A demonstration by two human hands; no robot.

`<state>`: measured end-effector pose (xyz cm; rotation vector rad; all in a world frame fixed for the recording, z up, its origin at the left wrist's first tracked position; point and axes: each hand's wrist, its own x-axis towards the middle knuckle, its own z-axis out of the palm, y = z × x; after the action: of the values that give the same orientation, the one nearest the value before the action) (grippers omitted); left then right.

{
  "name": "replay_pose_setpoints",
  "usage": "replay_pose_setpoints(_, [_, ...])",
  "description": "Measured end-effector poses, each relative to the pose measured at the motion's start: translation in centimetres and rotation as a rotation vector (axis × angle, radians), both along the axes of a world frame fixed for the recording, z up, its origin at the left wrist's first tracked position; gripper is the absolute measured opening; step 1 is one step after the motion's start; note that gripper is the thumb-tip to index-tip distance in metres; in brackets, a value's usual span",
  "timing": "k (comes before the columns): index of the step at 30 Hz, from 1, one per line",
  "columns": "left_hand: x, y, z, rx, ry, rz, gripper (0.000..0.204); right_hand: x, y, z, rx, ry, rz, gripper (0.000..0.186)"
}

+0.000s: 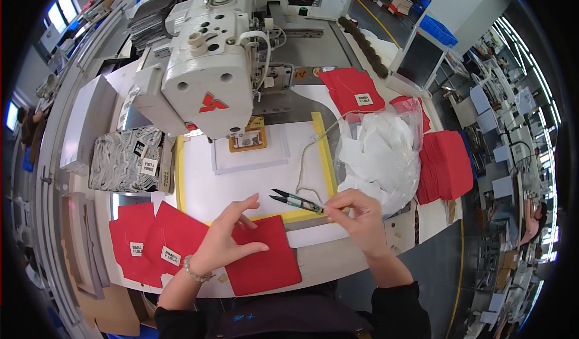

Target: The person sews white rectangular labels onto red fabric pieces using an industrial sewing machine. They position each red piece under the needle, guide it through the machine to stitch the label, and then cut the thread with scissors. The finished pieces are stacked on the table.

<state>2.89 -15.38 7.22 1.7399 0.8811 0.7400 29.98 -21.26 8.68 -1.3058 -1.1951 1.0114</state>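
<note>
My left hand [230, 236], a beaded bracelet at its wrist, hovers over a red fabric piece [265, 260] at the table's front edge. Its thumb and fingers are spread, with nothing between them. Opposite it, my right hand [359, 215] has thumb and forefinger pinched at the handle end of small thread snips [295, 200]. The snips' dark blades point left, slightly apart. A thin cord [301, 161] trails from the snips toward the back right. Whether anything else sits inside the right fingers is hidden.
A white sewing machine [208, 68] stands over a yellow-taped white work plate [241, 188]. Red labelled pieces lie front left [175, 236] and back right [353, 92]. A label box [126, 161] stands left; right are a plastic bag of white scraps [380, 158] and a red stack [445, 165].
</note>
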Motion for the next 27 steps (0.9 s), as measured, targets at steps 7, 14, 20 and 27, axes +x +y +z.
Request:
replay_pose_setpoints(7, [0.2, 2.8, -3.8, -0.62, -0.303, 0.02, 0.023, -5.3, 4.2, -3.8, -0.179, 0.585, 0.241, 0.006])
replay_pose_setpoints(14, [0.2, 5.2, -3.9, -0.502, -0.457, 0.192, 0.007, -5.7, 7.7, -4.6, 0.051, 0.177, 0.243, 0.014])
replay_pose_setpoints(20, [-0.2, 9.7, -4.3, 0.065, -0.064, 0.075, 0.015, -3.9, 11.7, -5.8, 0.454, -0.713, 0.198, 0.02])
replay_pose_setpoints(27, [-0.8, 11.9, -4.5, 0.349, 0.152, -0.28, 0.036, -3.2, 14.6, -8.0, 0.556, -1.031, 0.131, 0.018])
